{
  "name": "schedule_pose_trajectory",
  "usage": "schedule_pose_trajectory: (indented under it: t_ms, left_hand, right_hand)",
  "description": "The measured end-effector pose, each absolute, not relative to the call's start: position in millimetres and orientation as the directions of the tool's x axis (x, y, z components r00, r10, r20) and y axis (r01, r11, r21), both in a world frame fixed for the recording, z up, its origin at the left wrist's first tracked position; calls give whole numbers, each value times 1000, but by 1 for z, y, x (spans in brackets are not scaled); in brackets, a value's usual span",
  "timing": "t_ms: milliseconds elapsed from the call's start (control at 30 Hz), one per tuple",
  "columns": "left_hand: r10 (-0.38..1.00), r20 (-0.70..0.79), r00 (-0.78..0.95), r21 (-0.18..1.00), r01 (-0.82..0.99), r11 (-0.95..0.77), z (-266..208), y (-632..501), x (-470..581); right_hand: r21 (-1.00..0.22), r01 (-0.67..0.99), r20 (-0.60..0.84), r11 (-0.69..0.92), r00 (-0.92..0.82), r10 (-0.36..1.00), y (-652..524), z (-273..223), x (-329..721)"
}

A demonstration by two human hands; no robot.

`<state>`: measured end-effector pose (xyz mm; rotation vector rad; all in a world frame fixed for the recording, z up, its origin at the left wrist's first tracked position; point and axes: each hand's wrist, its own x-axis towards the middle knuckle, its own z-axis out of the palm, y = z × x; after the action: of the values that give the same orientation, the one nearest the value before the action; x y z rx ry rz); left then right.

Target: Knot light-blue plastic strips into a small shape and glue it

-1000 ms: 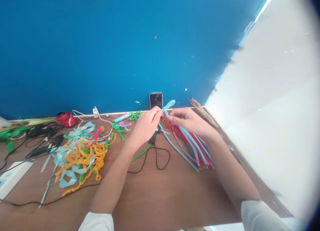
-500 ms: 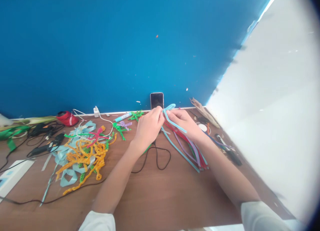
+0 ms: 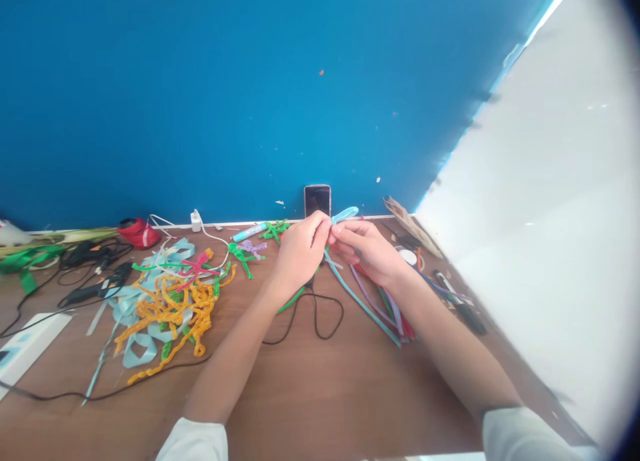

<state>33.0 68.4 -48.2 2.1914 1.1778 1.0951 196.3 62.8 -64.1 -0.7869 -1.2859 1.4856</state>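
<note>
A light blue pipe cleaner (image 3: 346, 214) is pinched between my two hands, its bent loop rising above the fingertips. My left hand (image 3: 304, 243) is closed on it, knuckles toward me. From the right, my right hand (image 3: 369, 248) grips it with thumb and forefinger, close against the left fingertips. The exact spot where the fingers meet is partly hidden. Below the hands, on the table, lies a bundle of loose pipe cleaners (image 3: 395, 311) in red, purple, green and blue, partly covered by my right forearm.
A phone (image 3: 318, 200) leans on the blue wall behind my hands. Left lies a heap of orange twisted pipe cleaners (image 3: 173, 314) with pale blue ribbon (image 3: 137, 351). Small green figures (image 3: 241, 258), a glue tube (image 3: 250, 232), a black cable (image 3: 316, 314) and a power strip (image 3: 30, 346) lie about.
The free end of the light blue pipe cleaner that crossed over my right hand is no longer visible there. My right fingers have closed in against the left ones.
</note>
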Motion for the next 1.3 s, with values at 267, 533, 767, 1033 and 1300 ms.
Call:
schedule_pose_trajectory:
  t_ms: [267,533,767,1033,1300]
  left_hand:
    - [825,232,515,909,186,-372,-40,70,22]
    - [593,-50,804,703,450,-551,-27,67,3]
    - [885,192,425,323,824,-466,-46,72,16]
    - [912,286,293,742,535,-404,-59,86,26]
    - [852,89,516,979,111,-169,-49,86,14]
  right_hand:
    - [-990,-140,68,13,-398,915,74,-60,221]
    - [-997,65,11,47,-472,881,75,-57,226]
    - [-820,455,283,349,-207,936,59,-52,205]
    - [-829,392,336,398,-219,916,56,-66,189]
    - [-972,93,174,216,-331,928,70,-62,207]
